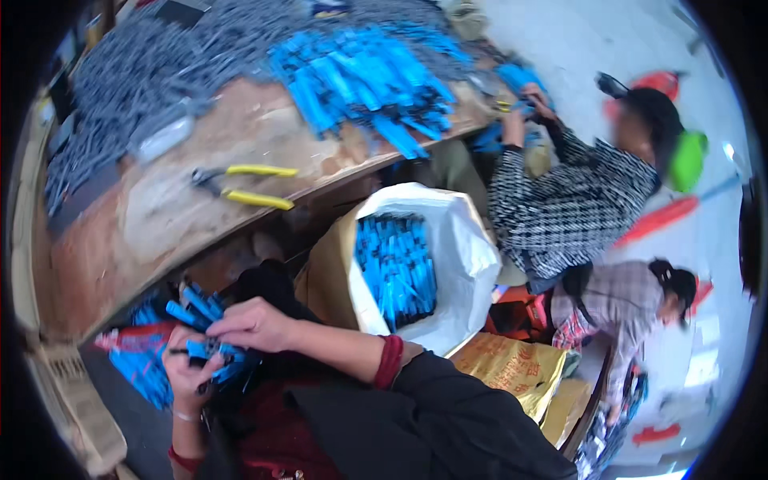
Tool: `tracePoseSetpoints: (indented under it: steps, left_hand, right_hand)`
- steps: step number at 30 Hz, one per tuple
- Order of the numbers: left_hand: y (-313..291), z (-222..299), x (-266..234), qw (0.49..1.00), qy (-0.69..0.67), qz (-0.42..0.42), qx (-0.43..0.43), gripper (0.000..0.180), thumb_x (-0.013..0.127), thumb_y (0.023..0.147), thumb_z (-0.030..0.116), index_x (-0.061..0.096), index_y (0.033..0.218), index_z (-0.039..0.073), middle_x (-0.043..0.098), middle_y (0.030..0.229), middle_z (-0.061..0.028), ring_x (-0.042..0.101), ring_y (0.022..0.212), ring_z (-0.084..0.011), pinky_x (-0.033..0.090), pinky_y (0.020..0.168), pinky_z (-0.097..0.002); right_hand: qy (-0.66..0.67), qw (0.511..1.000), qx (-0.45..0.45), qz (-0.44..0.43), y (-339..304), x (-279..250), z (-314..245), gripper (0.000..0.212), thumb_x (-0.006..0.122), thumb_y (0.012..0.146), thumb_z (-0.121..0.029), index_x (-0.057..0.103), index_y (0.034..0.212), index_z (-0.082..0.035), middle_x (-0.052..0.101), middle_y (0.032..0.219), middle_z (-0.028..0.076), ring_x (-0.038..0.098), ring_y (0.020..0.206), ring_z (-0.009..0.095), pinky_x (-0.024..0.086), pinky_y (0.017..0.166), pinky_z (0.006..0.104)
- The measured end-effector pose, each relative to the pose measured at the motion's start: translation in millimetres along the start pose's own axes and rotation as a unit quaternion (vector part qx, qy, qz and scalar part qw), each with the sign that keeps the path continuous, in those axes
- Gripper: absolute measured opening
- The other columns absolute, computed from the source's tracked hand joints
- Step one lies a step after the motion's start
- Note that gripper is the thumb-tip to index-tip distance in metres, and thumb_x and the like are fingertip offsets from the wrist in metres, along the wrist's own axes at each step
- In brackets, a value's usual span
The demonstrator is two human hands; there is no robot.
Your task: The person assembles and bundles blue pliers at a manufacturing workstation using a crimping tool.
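Observation:
My left hand [189, 370] is closed around narrow blue strips with black ends, at the lower left of the head view. Pinched at the same bunch, my right hand [254, 324] has its fingers pressed together over the strips; exactly how many pieces each hand holds is hard to make out. More blue strips [144, 372] lie beneath and beside the hands, with a red wrapper [132, 336] among them. To my right stands a tall open sack [472, 264], white inside, holding many blue strips [396, 268].
Yellow-handled pliers [260, 170] lie on the worn wooden table [160, 228]. Blue strips [360, 80] and grey pieces [192, 52] are heaped at its back. A person in a checked jacket [568, 200] handles blue strips at the right; another person [616, 300] bends beyond a golden sack [512, 364].

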State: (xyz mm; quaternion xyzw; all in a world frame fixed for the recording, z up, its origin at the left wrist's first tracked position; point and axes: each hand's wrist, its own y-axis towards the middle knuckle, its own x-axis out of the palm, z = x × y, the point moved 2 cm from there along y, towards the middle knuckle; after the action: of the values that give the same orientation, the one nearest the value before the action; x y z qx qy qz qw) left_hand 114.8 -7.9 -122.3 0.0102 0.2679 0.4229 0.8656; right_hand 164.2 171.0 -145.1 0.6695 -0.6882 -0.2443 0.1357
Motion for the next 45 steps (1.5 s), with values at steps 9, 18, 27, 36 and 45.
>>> tracePoseSetpoints:
  steps: [9,18,27,36,45]
  left_hand:
    - [16,-2,4,0.993,-0.010,0.020,0.112,0.030,0.080,0.062,0.022,0.058,0.071,0.004,0.055,0.071,-0.0074,0.055,0.066,-0.0232,0.045,0.058,-0.0317]
    - [8,-6,-1,0.994,0.028,0.047,0.092,0.035,0.080,0.061,0.026,0.055,0.072,0.004,0.054,0.069,-0.0069,0.055,0.065,-0.0241,0.045,0.058,-0.0320]
    - [8,-11,-4,0.992,0.055,0.033,0.110,0.037,0.082,0.057,0.017,0.059,0.080,0.001,0.058,0.075,-0.0088,0.056,0.067,-0.0234,0.046,0.058,-0.0303]
    - [15,2,-1,0.977,0.144,0.004,0.157,0.037,0.080,0.060,0.018,0.057,0.084,0.002,0.058,0.079,-0.0096,0.058,0.073,-0.0256,0.048,0.062,-0.0321]
    - [10,-4,6,0.996,0.015,-0.009,0.085,0.033,0.076,0.065,0.023,0.060,0.087,0.004,0.059,0.083,-0.0111,0.060,0.071,-0.0268,0.050,0.063,-0.0315]
  right_hand:
    - [-0.012,0.994,0.057,-0.088,6,-9,-4,0.017,0.062,0.072,0.000,0.065,0.089,0.001,0.060,0.070,0.007,0.059,0.063,0.018,0.046,0.056,0.0262]
    - [0.190,0.931,0.296,0.094,-13,21,3,0.020,0.059,0.081,0.000,0.060,0.101,0.001,0.059,0.071,0.003,0.053,0.060,0.006,0.044,0.054,0.0205]
    - [0.139,0.918,0.355,-0.113,-5,3,4,0.022,0.064,0.080,-0.008,0.059,0.100,0.001,0.057,0.072,0.000,0.050,0.064,0.005,0.040,0.056,0.0216]
    - [-0.045,0.931,0.245,-0.267,6,-6,8,0.016,0.067,0.077,-0.011,0.065,0.089,-0.001,0.056,0.060,0.011,0.054,0.054,0.012,0.044,0.053,0.0264]
    - [0.006,0.959,0.208,-0.194,-1,3,3,0.013,0.066,0.076,-0.011,0.061,0.076,0.001,0.055,0.061,0.011,0.054,0.053,0.017,0.040,0.050,0.0298]
